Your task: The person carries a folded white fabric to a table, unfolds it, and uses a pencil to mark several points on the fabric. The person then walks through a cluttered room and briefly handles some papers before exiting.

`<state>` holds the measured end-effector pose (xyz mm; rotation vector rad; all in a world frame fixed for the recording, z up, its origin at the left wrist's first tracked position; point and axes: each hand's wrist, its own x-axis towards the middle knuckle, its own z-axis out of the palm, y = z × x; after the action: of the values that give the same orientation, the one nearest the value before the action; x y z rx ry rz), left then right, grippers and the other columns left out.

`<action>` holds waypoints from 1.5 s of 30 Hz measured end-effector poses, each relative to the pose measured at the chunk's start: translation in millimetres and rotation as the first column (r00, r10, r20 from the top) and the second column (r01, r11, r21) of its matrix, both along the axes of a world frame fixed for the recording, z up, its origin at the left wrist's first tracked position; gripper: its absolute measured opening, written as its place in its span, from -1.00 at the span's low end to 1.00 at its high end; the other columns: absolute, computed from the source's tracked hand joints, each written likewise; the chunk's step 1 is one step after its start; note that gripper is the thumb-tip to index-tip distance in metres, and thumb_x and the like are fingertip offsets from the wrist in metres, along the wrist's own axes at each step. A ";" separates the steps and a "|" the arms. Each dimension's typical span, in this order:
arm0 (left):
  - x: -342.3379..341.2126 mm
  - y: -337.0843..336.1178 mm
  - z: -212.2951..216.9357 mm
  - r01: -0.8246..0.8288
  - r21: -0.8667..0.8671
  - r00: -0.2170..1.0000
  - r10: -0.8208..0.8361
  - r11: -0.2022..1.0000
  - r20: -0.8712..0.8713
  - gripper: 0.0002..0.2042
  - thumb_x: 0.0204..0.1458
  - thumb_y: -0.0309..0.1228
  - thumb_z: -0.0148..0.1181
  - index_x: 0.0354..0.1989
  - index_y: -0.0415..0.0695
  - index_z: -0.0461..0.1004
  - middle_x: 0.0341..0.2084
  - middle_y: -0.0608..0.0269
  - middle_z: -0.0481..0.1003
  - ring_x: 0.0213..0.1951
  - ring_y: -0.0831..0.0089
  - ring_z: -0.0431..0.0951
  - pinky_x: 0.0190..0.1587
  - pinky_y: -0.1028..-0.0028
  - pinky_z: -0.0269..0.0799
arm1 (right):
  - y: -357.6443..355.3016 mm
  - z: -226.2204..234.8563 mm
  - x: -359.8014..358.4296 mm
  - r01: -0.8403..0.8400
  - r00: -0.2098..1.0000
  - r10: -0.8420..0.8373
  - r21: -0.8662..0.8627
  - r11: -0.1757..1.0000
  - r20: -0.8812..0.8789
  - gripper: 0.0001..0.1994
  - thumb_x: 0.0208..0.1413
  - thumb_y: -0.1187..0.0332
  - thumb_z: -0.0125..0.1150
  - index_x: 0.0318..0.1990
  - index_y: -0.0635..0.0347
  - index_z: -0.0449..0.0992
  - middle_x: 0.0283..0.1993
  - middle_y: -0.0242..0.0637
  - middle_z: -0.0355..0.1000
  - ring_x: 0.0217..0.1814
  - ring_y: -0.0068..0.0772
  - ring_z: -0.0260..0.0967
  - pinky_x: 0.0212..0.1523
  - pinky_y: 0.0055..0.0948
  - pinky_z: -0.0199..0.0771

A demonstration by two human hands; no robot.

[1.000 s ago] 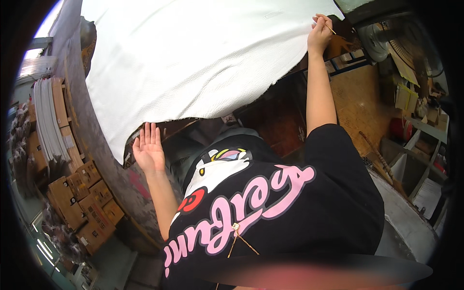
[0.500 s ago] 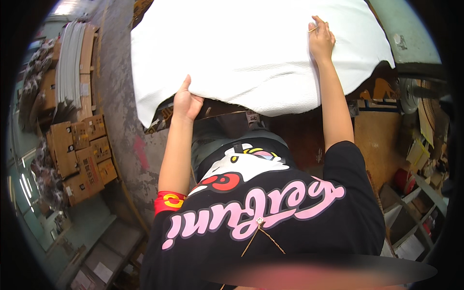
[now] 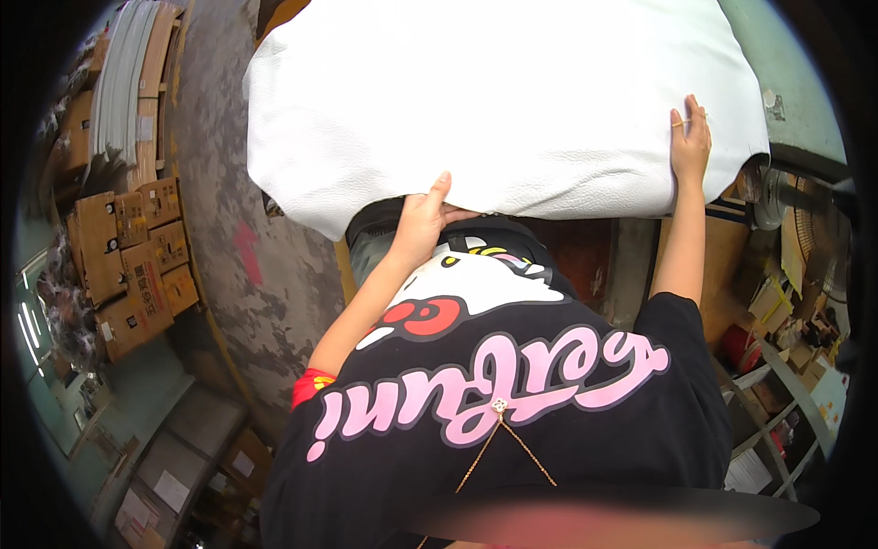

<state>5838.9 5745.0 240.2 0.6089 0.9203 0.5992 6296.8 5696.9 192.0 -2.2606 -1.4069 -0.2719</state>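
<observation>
A large white leather sheet point(image 3: 476, 101) with a pebbled grain spreads in front of me, its near edge wavy and hanging close to my waist. My left hand point(image 3: 425, 222) pinches that edge, thumb on top and fingers tucked partly beneath it. Farther right, my right hand point(image 3: 691, 146) rests on top of the leather near its right side, fingers stretched forward. Soft creases run through the leather between both hands. Whatever supports the sheet is mostly hidden underneath it.
Stacked cardboard boxes point(image 3: 137, 265) stand on the left beyond the worn concrete floor point(image 3: 215, 183). A metal shelf frame point(image 3: 777, 412) and a fan point(image 3: 805, 215) are at the right. A pale green surface point(image 3: 786, 73) lies beyond the sheet's right edge.
The sheet's near edge has come closer to me on the right and now covers the dark surface beneath. My left hand has shifted right along the edge; my right hand has moved right and nearer.
</observation>
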 end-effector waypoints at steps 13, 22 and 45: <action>-27.5 5.8 -3.0 -0.267 -0.301 0.881 0.358 0.916 0.309 -0.60 0.31 -0.23 -0.21 0.15 -0.30 0.22 0.09 -0.06 0.37 0.17 0.11 0.36 0.27 0.12 0.22 | 55.2 36.3 -200.5 -0.303 0.365 0.415 0.316 0.899 -0.833 -0.74 0.31 0.28 -0.03 -0.10 0.25 0.52 -0.30 -0.39 0.45 -0.18 -0.61 0.33 -0.11 -0.57 0.34; -31.8 5.1 -5.5 -0.206 -0.047 0.976 0.209 0.977 0.063 -0.70 0.28 -0.31 -0.08 -0.19 -0.38 0.41 -0.17 -0.02 0.52 -0.04 0.15 0.55 0.04 0.21 0.51 | 69.7 54.3 -258.5 -0.659 0.465 0.561 0.155 0.736 -0.685 -0.93 0.04 0.45 0.07 -0.37 0.25 0.46 -0.37 -0.21 0.46 -0.22 -0.33 0.43 -0.20 -0.41 0.42; -133.1 23.8 -15.7 -0.083 0.339 0.897 0.218 0.937 -0.384 -0.70 0.18 -0.29 0.11 -0.11 -0.31 0.45 -0.30 0.09 0.52 -0.40 0.36 0.59 -0.26 0.47 0.50 | 88.6 65.7 -339.8 -0.759 0.473 0.767 0.242 0.605 -0.434 -0.95 0.04 0.47 0.08 -0.36 0.24 0.41 -0.25 -0.16 0.47 -0.11 -0.05 0.39 -0.07 -0.17 0.32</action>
<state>5705.8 5768.8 224.5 0.9851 1.2963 0.7834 5956.9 5785.4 257.7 -1.2807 -1.9009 0.5743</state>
